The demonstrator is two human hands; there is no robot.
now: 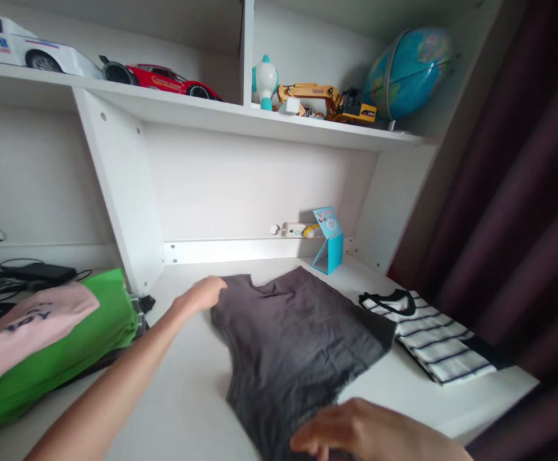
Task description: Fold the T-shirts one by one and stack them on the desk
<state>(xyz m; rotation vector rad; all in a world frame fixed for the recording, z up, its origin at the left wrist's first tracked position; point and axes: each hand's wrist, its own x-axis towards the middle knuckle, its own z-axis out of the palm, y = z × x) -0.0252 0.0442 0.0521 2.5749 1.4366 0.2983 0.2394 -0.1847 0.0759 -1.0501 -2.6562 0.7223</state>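
Dark grey shirt (298, 333) lies spread mid-counter, neckline at the far side, near end running out of my view. From my end: left hand (210, 292) has its fingers closed up on the shirt's far left corner. Right hand (343, 428) hangs over the near end, fingers partly curled – can't tell if it has cloth or just rests on it.

Risks as I judge them: cloth looks thin and limp, so a pull from the left hand alone would likely skew the whole piece and deepen the wrinkles. If the right hand has only a loose touch, the near end could bunch or slip. Right sleeve reaches close to the striped shirt (432, 326); a wide sweep that way might knock its layers askew. Far edge sits near the blue stand-up card (335, 251) – a flick of fabric could tip it.

Counter (187, 384) is white, smooth-looking, so I'd expect little grip on cloth. Left: green garment (81, 346) with a pink garment (43, 314) on top, black adapter (43, 272) and cables beyond. Far side: power strip (295, 230) on the wall. Shelf (173, 107) above carries toy cars (168, 80), a yellow excavator (317, 91) and a globe (416, 73). Dark curtain (514, 211) at right.
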